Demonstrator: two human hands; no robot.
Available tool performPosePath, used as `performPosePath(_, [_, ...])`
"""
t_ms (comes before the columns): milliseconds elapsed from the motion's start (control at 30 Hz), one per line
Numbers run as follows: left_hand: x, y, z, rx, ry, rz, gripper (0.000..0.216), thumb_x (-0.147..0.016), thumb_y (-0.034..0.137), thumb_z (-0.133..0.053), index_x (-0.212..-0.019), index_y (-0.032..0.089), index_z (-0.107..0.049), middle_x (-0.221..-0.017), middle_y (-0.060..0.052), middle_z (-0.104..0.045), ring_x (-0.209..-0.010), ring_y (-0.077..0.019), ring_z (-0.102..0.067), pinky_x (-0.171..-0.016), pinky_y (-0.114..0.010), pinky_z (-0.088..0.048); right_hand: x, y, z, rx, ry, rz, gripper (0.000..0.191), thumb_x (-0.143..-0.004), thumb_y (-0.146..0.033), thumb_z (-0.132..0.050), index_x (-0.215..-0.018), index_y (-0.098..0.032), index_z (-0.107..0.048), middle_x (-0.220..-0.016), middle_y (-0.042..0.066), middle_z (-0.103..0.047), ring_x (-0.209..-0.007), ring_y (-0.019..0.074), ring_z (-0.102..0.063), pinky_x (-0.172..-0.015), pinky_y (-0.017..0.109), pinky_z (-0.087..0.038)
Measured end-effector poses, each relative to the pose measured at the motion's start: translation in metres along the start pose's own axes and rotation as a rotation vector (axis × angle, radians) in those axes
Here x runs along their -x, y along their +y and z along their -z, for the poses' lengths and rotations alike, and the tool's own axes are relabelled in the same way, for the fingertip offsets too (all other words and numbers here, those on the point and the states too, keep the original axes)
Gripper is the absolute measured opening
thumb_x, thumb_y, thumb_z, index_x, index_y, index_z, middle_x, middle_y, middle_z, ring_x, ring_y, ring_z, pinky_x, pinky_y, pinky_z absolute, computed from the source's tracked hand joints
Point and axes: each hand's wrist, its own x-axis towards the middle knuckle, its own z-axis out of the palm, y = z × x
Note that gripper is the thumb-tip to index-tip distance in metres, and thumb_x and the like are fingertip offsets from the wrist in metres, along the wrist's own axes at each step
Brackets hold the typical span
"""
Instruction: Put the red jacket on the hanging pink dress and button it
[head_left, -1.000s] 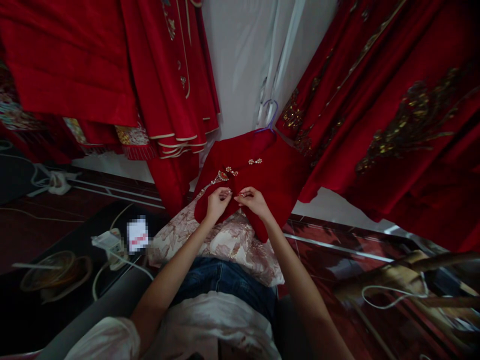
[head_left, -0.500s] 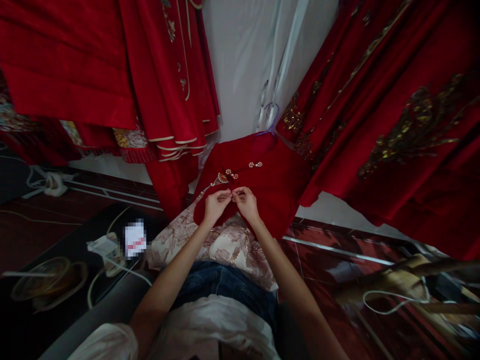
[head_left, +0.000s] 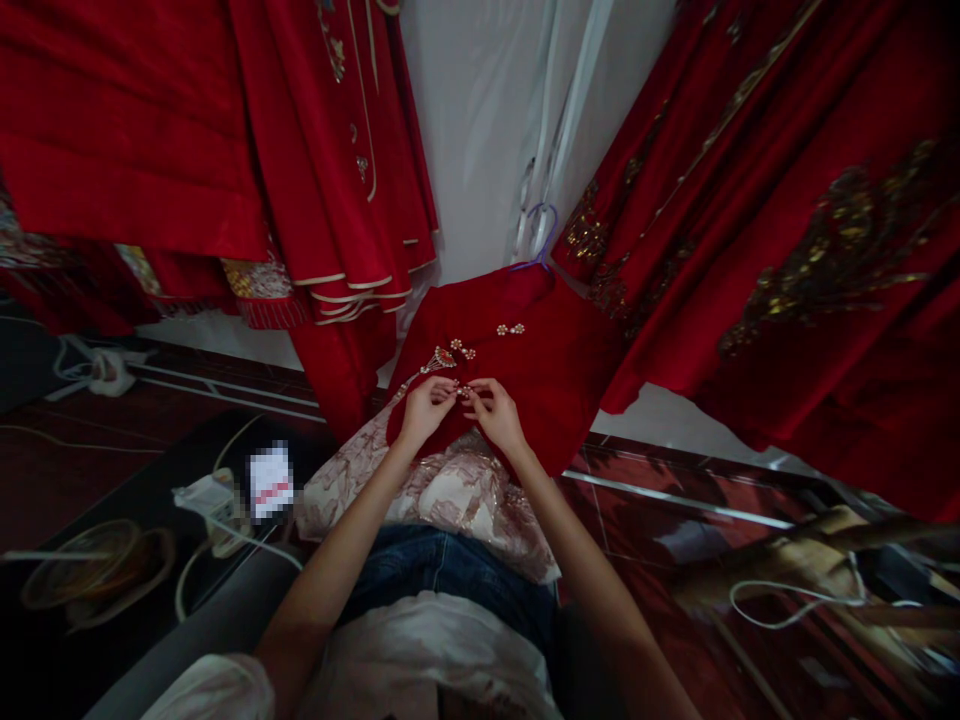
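A red garment [head_left: 555, 380] with beaded flower fasteners lies over my lap, a purple hanger [head_left: 541, 245] at its neck. My left hand [head_left: 429, 408] pinches one end of a small beaded flower fastener [head_left: 462, 391] low on the garment's front. At the fastener's other end are the fingertips of my right hand [head_left: 495, 410], thumb and forefinger closed. Two more flower fasteners show higher up, one [head_left: 511, 329] near the neck and one [head_left: 463, 349] just above my hands. A beaded pendant ornament [head_left: 442, 357] hangs beside the latter.
Red garments [head_left: 322, 150] hang on the left and more red garments [head_left: 787, 250] with gold embroidery on the right. Pink floral cloth [head_left: 465, 495] covers my lap. A dark table [head_left: 157, 500] at left carries a power strip [head_left: 217, 510] and a plastic bowl [head_left: 97, 570].
My hands have drawn slightly apart, and the beaded fastener now shows between the fingertips. The garment stays in place.
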Motion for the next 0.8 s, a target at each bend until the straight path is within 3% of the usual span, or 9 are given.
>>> performPosePath(100, [0.002, 0.005, 0.006, -0.133, 0.053, -0.069, 0.028, -0.072, 0.015, -0.067, -0.099, 0.018, -0.062, -0.085, -0.002, -0.064, -0.071, -0.0108, -0.059, -0.063, -0.022, -0.051, 0.013, -0.002, 0.023, -0.040, -0.031, -0.067, 0.029, -0.084, -0.041, -0.056, -0.106, -0.022, -0.053, -0.114, 0.006, -0.055, -0.078, 0.0139, -0.070, -0.060, 0.028, -0.063])
performPosePath(267, [0.007, 0.012, 0.007, -0.305, -0.018, -0.145, 0.021, -0.078, 0.022, -0.065, -0.099, 0.022, -0.066, -0.095, -0.004, -0.061, -0.076, -0.0127, -0.057, -0.064, -0.024, -0.050, 0.018, -0.004, 0.053, 0.015, -0.019, -0.068, 0.029, -0.083, -0.041, -0.058, -0.103, -0.021, -0.055, -0.114, 0.006, -0.058, -0.079, 0.0142, -0.069, -0.061, 0.028, -0.062])
performPosePath(467, [0.008, 0.013, -0.001, -0.453, -0.077, -0.235, 0.017, -0.084, 0.027, -0.061, -0.101, 0.022, -0.066, -0.097, -0.006, -0.060, -0.090, -0.0188, -0.058, -0.076, -0.032, -0.050, 0.016, -0.001, 0.049, 0.143, -0.035, -0.010, 0.024, -0.085, -0.036, -0.054, -0.104, -0.021, -0.058, -0.113, 0.007, -0.060, -0.080, 0.0141, -0.067, -0.060, 0.027, -0.061])
performPosePath(600, [0.002, 0.017, 0.000, -0.453, -0.085, -0.268, 0.008, -0.084, 0.026, -0.063, -0.089, 0.020, -0.064, -0.091, -0.005, -0.061, -0.087, -0.0186, -0.059, -0.080, -0.034, -0.050, 0.017, 0.000, 0.047, 0.222, -0.055, 0.026, 0.022, -0.086, -0.032, -0.054, -0.104, -0.022, -0.060, -0.112, 0.007, -0.062, -0.077, 0.0127, -0.066, -0.064, 0.027, -0.060])
performPosePath(800, [-0.008, 0.016, -0.001, -0.430, -0.159, -0.253, 0.009, -0.082, 0.027, -0.065, -0.085, 0.020, -0.061, -0.081, -0.003, -0.065, -0.076, -0.0170, -0.062, -0.074, -0.031, -0.050, 0.015, -0.003, 0.053, 0.225, -0.069, 0.029, 0.021, -0.085, -0.031, -0.053, -0.103, -0.022, -0.060, -0.108, 0.007, -0.062, -0.075, 0.0123, -0.066, -0.065, 0.027, -0.059])
